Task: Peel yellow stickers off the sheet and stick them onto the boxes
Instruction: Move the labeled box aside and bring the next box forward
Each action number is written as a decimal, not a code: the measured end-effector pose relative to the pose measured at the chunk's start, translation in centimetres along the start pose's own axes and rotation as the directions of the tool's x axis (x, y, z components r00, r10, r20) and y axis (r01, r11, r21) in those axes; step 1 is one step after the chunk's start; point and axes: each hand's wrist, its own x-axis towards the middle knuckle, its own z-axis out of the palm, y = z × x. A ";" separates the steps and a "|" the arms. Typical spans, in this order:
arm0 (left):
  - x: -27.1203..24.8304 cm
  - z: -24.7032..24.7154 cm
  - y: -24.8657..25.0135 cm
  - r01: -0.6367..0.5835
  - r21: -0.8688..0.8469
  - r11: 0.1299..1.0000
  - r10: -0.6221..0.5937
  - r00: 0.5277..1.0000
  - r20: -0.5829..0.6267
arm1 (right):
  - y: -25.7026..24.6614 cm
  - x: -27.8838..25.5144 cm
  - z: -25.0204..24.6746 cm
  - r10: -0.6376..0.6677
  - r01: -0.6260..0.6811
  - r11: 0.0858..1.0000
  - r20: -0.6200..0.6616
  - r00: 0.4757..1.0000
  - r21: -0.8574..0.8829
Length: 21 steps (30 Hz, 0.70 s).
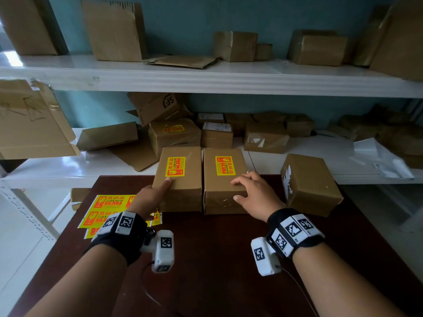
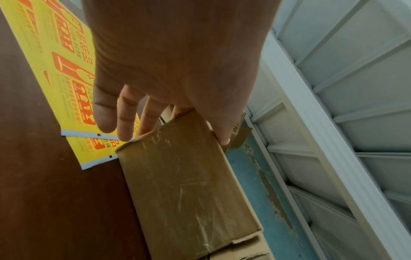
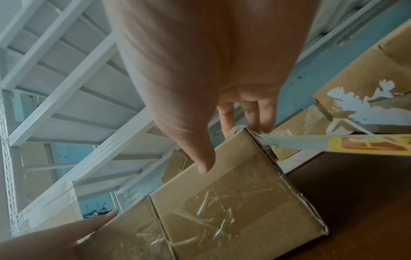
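At the far left of the dark brown wooden worktop [image 1: 217, 259] lie the yellow sticker sheets with orange print [image 1: 107, 205], overlapping, within easy reach of the left hand, probably kept there so the next label can be peeled quickly.

Next comes the left hand [image 1: 148, 197]. Its thumb lies on top of the left brown cardboard box [image 1: 180, 179], just below that box's yellow sticker [image 1: 175, 166], while the other fingers [image 2: 126, 121] hang loosely spread down the box's side; the grip holds nothing, and seems to steady or nudge the box.

Touching it on the right stands the middle brown cardboard box [image 1: 223, 184], also already labelled [image 1: 225, 165]. The right hand [image 1: 254, 193] rests on it, fingers spread over the top and thumb on the near face, a loose grip apparently ready to shift it.

Further right, apart from the pair, sits a tilted brown cardboard box with torn white label scraps [image 1: 309, 184]; no yellow sticker shows on it, so it looks next in line.
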 end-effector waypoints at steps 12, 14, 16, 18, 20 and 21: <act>0.2 -0.7 0.9 -0.048 0.056 0.997 0.048 0.999 -0.005 | 1.7 0.4 -0.6 0.134 -0.104 0.970 -0.126 0.983 0.219; 0.3 -0.7 1.1 -0.094 0.117 0.989 0.099 0.994 -0.043 | 2.1 0.3 -0.8 0.145 -0.103 0.964 -0.161 0.976 0.246; 0.3 -0.8 1.3 -0.155 0.179 0.972 0.172 0.982 -0.083 | 2.3 0.3 -1.1 0.151 -0.101 0.969 -0.218 0.964 0.224; 0.4 -1.0 1.4 -0.222 0.248 0.943 0.268 0.948 -0.169 | 2.2 0.2 -1.5 0.160 -0.100 0.976 -0.319 0.934 0.195; 0.0 -0.9 2.1 -0.340 0.280 0.898 0.410 0.877 -0.250 | 1.5 -0.1 -2.1 0.166 -0.082 0.974 -0.420 0.892 0.211; -0.5 -0.6 2.6 -0.415 0.248 0.875 0.473 0.840 -0.264 | 1.0 -0.2 -2.3 0.157 -0.061 0.975 -0.463 0.872 0.215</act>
